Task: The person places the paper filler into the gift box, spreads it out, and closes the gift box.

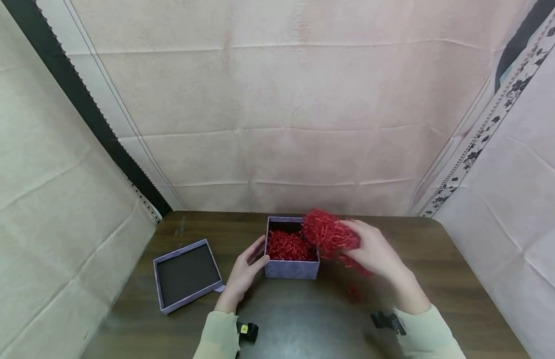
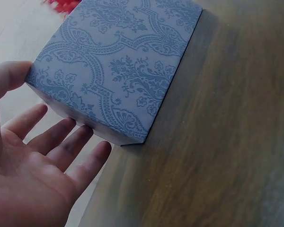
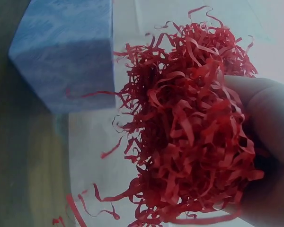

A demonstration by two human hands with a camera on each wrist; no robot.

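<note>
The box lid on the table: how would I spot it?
On the dark wooden table, look left of the open lavender patterned cardboard box of red shredded paper. The shallow lavender lid lies there, dark inside up; unlike the box, it is empty and untouched.

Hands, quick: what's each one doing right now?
Left hand: open, fingers straight against the box.
Right hand: gripping a clump of red shredded paper.
</note>
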